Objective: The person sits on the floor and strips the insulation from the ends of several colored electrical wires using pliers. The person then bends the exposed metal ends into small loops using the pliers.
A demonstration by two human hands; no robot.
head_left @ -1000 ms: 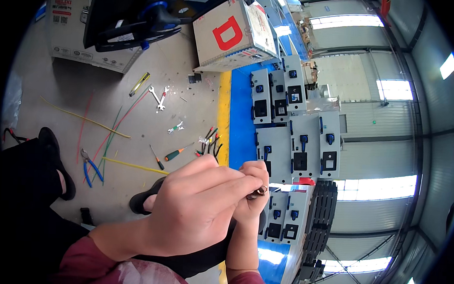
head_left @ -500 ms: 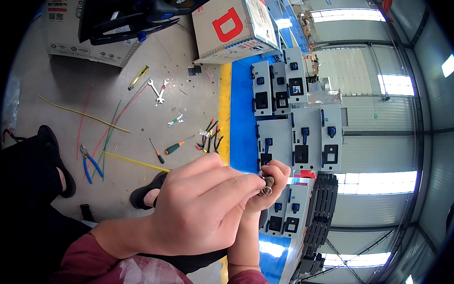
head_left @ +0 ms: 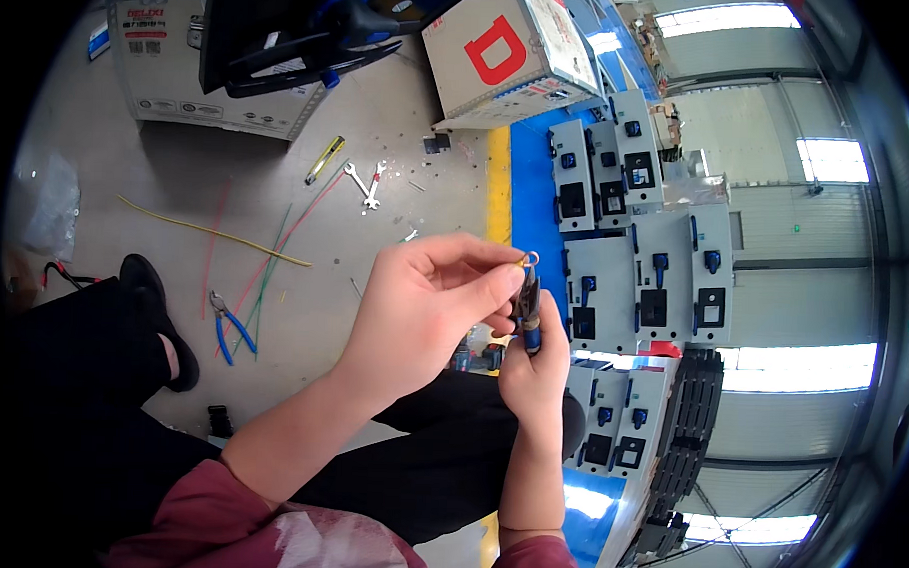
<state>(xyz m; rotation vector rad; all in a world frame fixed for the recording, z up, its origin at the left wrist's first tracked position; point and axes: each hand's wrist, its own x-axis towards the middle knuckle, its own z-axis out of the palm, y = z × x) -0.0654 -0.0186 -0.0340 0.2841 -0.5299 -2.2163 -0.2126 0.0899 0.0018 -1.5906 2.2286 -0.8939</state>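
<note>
In front of me my left hand (head_left: pixel 424 308) pinches a short bit of yellow wire between thumb and index finger. Its bare copper end, bent into a small loop (head_left: pixel 532 258), sticks out past the fingertips. The remainder of that wire is hidden by the hand. My right hand (head_left: pixel 534 382) is wrapped round a pair of pliers (head_left: pixel 531 332) with dark jaws and a blue grip. The pliers point upward, their jaws just below the copper loop. Whether jaws and wire touch, I cannot tell.
On the grey floor lie blue-handled cutters (head_left: pixel 223 326), loose coloured wires (head_left: pixel 216 238), a yellow utility knife (head_left: pixel 325 160) and wrenches (head_left: pixel 372 190). Crates (head_left: pixel 512 66) and a black chair (head_left: pixel 323 39) stand beyond. Grey cabinets (head_left: pixel 602 279) line the right, past a yellow floor stripe (head_left: pixel 499 175).
Both hands have moved farther up in view, and the left has turned and opened its grip somewhat. The copper loop and pliers now show clearly. The view has shifted, sliding the floor things rightward.
</note>
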